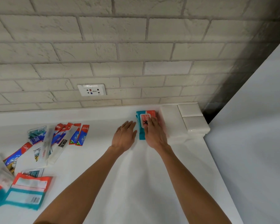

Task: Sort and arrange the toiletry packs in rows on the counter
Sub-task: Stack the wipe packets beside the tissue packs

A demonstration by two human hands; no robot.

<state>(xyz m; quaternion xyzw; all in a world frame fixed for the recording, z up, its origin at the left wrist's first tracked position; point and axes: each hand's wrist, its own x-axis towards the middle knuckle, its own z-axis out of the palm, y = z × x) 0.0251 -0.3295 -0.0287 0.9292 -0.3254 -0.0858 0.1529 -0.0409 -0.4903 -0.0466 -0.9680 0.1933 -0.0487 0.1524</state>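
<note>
One teal wipes pack (143,126) sits at the back right of the counter (136,183) beside white packs (173,122), right hand (153,135) pressing it flat-fingered, left hand (124,136) open alongside; sachet heap (68,135) unsorted, so judged early.

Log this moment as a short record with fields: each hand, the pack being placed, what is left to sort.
left hand: flat on the counter, beside the teal wipes pack
right hand: fingers laid on top of that pack
pack position: by the back wall, next to white blocks
unsorted: toothpaste sachets fanned at left; second wipes pack, barcode side up, near left
</note>
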